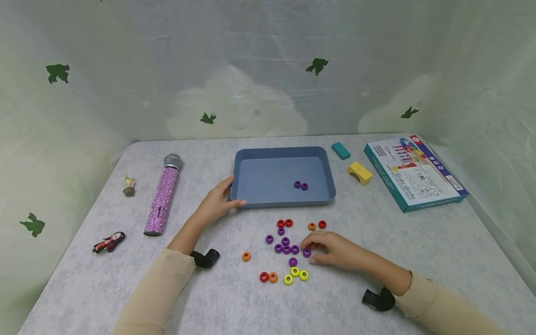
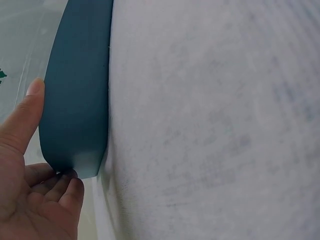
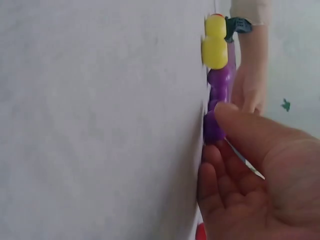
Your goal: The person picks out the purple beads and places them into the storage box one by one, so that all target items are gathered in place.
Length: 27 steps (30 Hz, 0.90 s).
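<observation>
Purple bead is getting pinched by your right hand, while your left hand is gripping the tray.

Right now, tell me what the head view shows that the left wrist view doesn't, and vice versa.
Of the two, only the head view shows the right hand at a purple bead, the other loose beads, the glittery microphone, the flat box and the floor of the blue tray, with two beads on it.
Only the left wrist view shows the palm side of the left hand.
Both show the left hand at the tray, the table and some backdrop.
</observation>
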Each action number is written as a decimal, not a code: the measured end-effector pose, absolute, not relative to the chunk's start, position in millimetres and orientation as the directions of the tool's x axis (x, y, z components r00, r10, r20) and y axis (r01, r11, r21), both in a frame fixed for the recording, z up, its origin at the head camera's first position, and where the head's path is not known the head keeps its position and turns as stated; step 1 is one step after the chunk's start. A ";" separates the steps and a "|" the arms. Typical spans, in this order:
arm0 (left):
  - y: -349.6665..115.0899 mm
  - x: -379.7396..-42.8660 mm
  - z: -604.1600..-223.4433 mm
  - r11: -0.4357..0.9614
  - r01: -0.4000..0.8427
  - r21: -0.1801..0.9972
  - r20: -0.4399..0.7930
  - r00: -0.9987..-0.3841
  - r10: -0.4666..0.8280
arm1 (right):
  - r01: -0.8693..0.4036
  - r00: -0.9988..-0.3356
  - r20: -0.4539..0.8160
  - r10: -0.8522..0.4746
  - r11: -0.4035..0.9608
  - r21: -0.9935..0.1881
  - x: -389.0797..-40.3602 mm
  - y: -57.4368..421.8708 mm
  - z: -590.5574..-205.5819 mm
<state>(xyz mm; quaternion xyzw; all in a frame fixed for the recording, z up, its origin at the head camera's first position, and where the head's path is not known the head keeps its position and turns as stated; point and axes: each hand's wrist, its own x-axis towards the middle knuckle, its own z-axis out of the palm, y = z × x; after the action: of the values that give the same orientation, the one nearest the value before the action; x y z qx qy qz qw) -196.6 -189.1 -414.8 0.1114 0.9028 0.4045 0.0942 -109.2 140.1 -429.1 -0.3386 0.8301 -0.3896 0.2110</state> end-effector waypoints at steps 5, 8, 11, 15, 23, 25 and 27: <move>-189.6 -196.0 -415.5 0.646 0.119 0.754 -0.083 -0.958 0.273 | -0.429 -0.687 -0.069 -0.723 0.480 -0.766 -108.8 136.8 -426.1; -189.6 -195.8 -416.0 0.645 0.117 0.755 -0.086 -0.958 0.274 | -0.416 -0.715 -0.049 -0.698 0.480 -0.772 -112.4 135.4 -418.2; -189.6 -196.1 -416.2 0.643 0.117 0.757 -0.085 -0.958 0.275 | -0.413 -0.755 0.024 -0.655 0.447 -0.794 -123.8 134.9 -407.6; -189.6 -196.5 -416.4 0.640 0.114 0.760 -0.087 -0.958 0.275 | -0.434 -0.811 0.147 -0.567 0.414 -0.800 -150.4 135.0 -395.4; -188.5 -196.9 -415.4 0.650 0.113 0.752 -0.086 -0.960 0.266 | -0.368 -0.882 0.139 -0.450 0.475 -0.799 -207.6 131.1 -394.6; -188.2 -196.9 -415.0 0.651 0.115 0.750 -0.084 -0.960 0.266 | -0.322 -0.895 0.081 -0.439 0.507 -0.800 -217.2 128.5 -398.3; -187.9 -196.9 -414.8 0.652 0.115 0.750 -0.084 -0.960 0.266 | -0.273 -0.905 0.019 -0.426 0.544 -0.793 -224.1 125.7 -402.5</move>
<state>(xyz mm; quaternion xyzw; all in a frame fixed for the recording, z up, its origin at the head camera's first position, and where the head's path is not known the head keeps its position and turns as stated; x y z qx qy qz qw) -196.9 -187.9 -414.8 0.1055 0.9040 0.4038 0.0933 -224.1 125.7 -402.5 -0.1997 0.8743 -0.4335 0.0880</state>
